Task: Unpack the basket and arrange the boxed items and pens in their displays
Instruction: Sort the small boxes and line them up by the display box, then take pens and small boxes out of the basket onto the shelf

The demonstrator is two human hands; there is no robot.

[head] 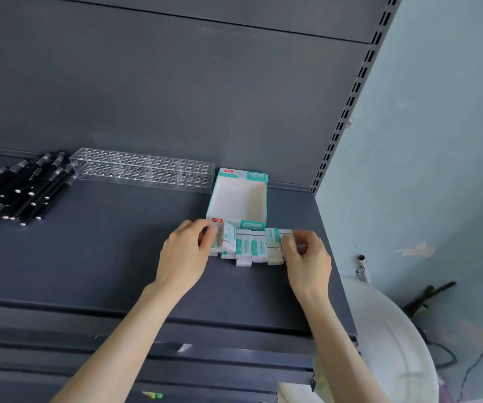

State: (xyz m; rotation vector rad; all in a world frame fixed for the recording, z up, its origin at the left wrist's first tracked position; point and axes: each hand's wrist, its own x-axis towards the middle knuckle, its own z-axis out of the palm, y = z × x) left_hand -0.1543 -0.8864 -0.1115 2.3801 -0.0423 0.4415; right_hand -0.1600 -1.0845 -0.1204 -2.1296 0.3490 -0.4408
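Note:
A row of several small white-and-teal boxes [251,247] stands on the dark grey shelf [103,257], just in front of an open, empty teal-and-white display carton [238,199]. My left hand [186,257] presses on the row's left end and my right hand [307,257] on its right end, so the row is squeezed between them. Black pens [19,190] lie in a loose pile at the far left. A clear acrylic pen rack [144,170] with many holes stands empty at the back of the shelf.
The shelf's right edge [336,257] runs close to my right hand, with a slotted upright [350,106] behind it. A white round object [388,344] sits low at the right, and cables lie on the floor there. The basket is out of view.

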